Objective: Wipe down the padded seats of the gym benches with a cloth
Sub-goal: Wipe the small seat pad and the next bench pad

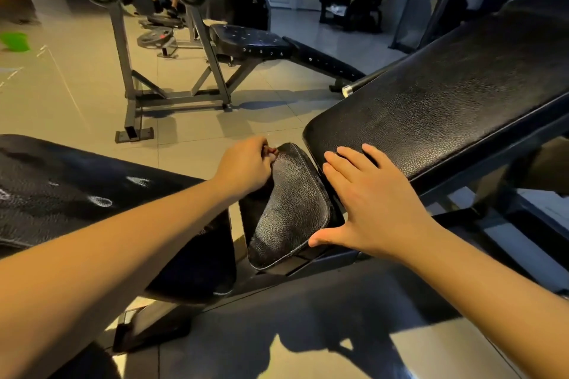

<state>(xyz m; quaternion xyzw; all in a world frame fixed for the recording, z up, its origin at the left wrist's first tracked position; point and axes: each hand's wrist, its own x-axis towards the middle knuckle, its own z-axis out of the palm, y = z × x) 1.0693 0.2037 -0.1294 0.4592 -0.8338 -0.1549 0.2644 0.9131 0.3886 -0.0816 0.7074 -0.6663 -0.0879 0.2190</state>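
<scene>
A small black padded seat (292,206) sits tilted between two long black pads. My left hand (246,168) is at the seat's far left edge with its fingers curled round a bunched cloth (270,151); only a small reddish bit of the cloth shows between the fingers. My right hand (366,197) lies flat with straight fingers on the lower end of the inclined back pad (462,95), and its thumb touches the seat's near right corner. A second black bench pad (77,191) runs under my left forearm and has pale worn spots.
Another weight bench (252,40) with grey steel uprights stands on the tiled floor (77,86) behind, with weight plates (157,37) lying beside it. People are at machines at the back. The bench's dark steel frame (323,261) runs below the seat.
</scene>
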